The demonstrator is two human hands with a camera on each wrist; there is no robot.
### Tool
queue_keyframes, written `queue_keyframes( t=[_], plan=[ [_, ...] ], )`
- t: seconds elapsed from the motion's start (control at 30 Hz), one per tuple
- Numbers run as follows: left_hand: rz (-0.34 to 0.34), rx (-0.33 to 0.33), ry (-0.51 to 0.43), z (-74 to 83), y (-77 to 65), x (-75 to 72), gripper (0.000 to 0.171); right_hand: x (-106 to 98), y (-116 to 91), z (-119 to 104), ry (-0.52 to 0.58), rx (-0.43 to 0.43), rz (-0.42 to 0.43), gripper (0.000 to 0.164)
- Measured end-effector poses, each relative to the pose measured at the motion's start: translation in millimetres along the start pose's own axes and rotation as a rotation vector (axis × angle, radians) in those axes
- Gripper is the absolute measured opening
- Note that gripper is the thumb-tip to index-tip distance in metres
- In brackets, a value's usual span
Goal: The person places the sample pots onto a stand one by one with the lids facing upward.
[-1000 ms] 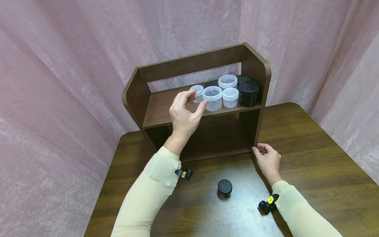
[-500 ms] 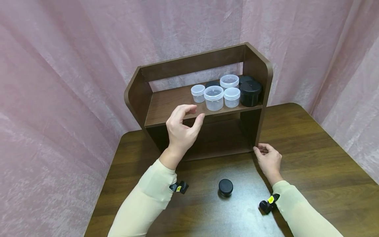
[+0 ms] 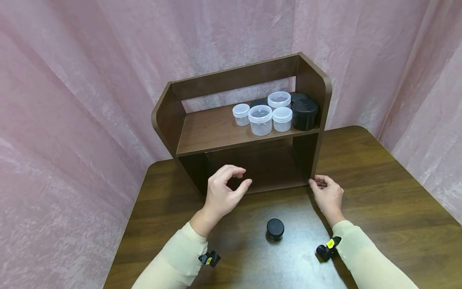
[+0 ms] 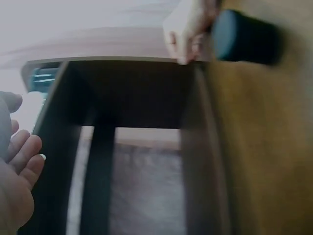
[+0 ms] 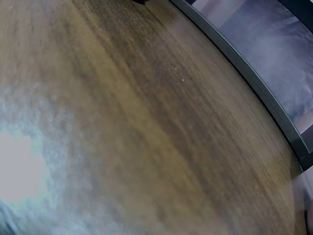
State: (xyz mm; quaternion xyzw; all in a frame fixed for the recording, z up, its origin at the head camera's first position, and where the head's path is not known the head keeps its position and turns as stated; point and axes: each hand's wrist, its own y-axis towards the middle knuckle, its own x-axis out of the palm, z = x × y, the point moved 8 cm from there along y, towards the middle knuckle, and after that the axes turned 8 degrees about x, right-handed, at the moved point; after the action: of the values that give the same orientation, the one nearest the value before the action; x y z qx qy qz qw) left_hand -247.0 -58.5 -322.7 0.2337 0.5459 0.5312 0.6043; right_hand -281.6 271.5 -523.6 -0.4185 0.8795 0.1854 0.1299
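My left hand (image 3: 223, 193) hovers in front of the shelf's lower compartment, thumb and fingers curved apart with nothing between them. The left wrist view shows part of this hand (image 4: 19, 171) at its left edge. Low on the right, my right hand (image 3: 329, 196) holds the bottom front corner of the brown wooden shelf (image 3: 202, 134), thumb at the panel's front edge. A small black lidded jar (image 3: 275, 227) stands on the table ahead of the shelf, between both hands. On the upper board stand several clear jars with translucent lids, including a front one (image 3: 260, 125), and black jars (image 3: 304, 116).
The shelf stands toward the back of a dark wood-grain table (image 3: 368, 176). Pink curtains (image 3: 231, 36) hang close behind and at the sides. Left of the jars, the upper board (image 3: 209, 130) shows bare wood. Cameras are strapped to both wrists.
My left hand has come away from the small clear jar at the left of the row and lowered toward the table. My right hand has stayed at the shelf's corner.
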Motion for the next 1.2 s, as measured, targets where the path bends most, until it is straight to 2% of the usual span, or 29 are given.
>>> queue_keyframes(
  t=[0.17, 0.3, 0.4, 0.5, 0.6, 0.83, 0.97, 1.2],
  plan=[
    [-0.123, -0.027, -0.012, -3.0, -34.4, 17.8, 0.020, -1, 0, 0, 0.003, 0.002, 0.002, 0.019],
    [-0.199, -0.065, -0.033, -3.5, -52.1, 29.0, 0.022, -3, 3, 0, 0.015, 0.000, 0.014, 0.020],
    [-0.312, -0.128, -0.055, -4.7, -63.3, 41.0, 0.028, -6, 5, 0, 0.018, 0.002, 0.017, 0.021],
    [-0.467, -0.203, -0.067, -5.7, -77.8, 54.2, 0.038, -8, 5, -3, 0.020, 0.001, 0.003, 0.024],
    [-0.595, -0.236, -0.046, -5.0, -92.7, 63.6, 0.048, -9, 5, -13, 0.031, -0.028, -0.012, 0.025],
    [-0.790, -0.276, 0.009, -4.5, -119.4, 85.9, 0.077, -12, 12, -47, 0.037, -0.161, -0.014, 0.023],
    [-0.867, -0.303, 0.004, -6.6, -134.2, 99.8, 0.089, -12, 12, -49, 0.004, -0.166, -0.026, 0.020],
    [-0.869, -0.285, -0.017, -9.1, -144.1, 116.2, 0.093, -17, 14, -50, -0.059, -0.206, -0.010, 0.015]
  ],
)
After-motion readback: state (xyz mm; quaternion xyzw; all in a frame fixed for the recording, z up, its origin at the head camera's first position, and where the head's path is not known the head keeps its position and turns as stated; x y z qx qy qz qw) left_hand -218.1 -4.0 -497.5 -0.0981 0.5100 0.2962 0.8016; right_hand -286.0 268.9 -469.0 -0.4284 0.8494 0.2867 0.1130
